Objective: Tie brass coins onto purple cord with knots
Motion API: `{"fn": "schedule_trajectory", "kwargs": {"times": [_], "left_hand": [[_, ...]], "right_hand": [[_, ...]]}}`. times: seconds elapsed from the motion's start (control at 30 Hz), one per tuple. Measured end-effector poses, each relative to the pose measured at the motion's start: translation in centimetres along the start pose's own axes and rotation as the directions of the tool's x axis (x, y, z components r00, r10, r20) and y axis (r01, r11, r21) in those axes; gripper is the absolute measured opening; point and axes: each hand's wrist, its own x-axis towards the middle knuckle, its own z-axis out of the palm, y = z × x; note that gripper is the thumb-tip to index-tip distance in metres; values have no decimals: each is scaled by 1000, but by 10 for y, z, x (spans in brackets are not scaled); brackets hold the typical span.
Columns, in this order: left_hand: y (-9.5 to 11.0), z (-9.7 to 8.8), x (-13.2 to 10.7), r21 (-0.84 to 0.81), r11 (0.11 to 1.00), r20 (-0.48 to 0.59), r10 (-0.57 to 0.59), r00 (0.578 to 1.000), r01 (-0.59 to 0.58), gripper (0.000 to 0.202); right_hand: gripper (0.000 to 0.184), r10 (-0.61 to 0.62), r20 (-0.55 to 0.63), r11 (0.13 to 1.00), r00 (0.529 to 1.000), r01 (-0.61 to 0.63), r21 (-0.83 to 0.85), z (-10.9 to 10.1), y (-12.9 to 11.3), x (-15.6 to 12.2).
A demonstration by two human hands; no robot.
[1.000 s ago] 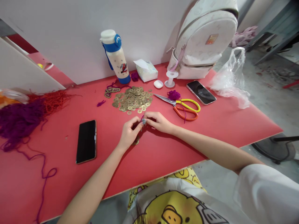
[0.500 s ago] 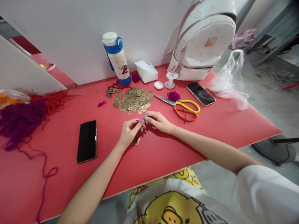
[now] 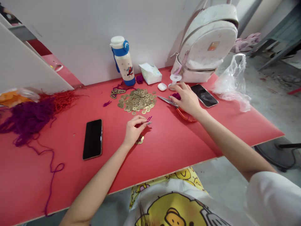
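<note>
My left hand (image 3: 135, 130) pinches purple yarn (image 3: 149, 119) between thumb and fingers, a short loop sticking out past the fingertips. Under that palm a few brass coins with holes (image 3: 140, 140) show, partly covered by the hand. My right hand (image 3: 187, 99) reaches over the scissors, thumb and fingers around a small ball of purple yarn (image 3: 175, 96). The scissors (image 3: 168, 101) have their blades pointing left; the hand hides much of the handles, and an orange loop shows below it. A heap of brass coins (image 3: 137, 100) lies beyond my left hand.
A phone (image 3: 92, 139) lies left, another phone (image 3: 204, 95) right. Along the back stand a bottle (image 3: 123, 62), tissue pack (image 3: 150, 75), white spool (image 3: 175, 81) and backpack (image 3: 207, 47). Purple yarn (image 3: 30, 117) spreads at far left; a plastic bag (image 3: 231, 84) sits right.
My right hand has left my left hand and moved right and away from me, onto the yarn ball by the scissors. My left hand keeps its pinch. The view has shifted slightly.
</note>
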Motion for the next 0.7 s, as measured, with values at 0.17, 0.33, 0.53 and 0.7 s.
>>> {"fn": "schedule_trajectory", "kwargs": {"times": [0.17,0.33,0.53,0.7], "left_hand": [[4,3,-3,-55,998,-34,-25,999,23,25],[2,2,-3,-53,995,-40,-86,996,84,21],[-2,1,-2,27,997,-82,-63,995,65,14],[-3,-2,-2,132,991,-32,-31,999,35,13]], "right_hand": [[27,59,181,998,982,-55,-28,12,30,6],[20,-125,32,992,992,124,29,11,32,19],[21,-243,-42,970,969,243,-17,-9,-6,15],[24,-302,155,953,941,301,30,-10,-29,-14]]}}
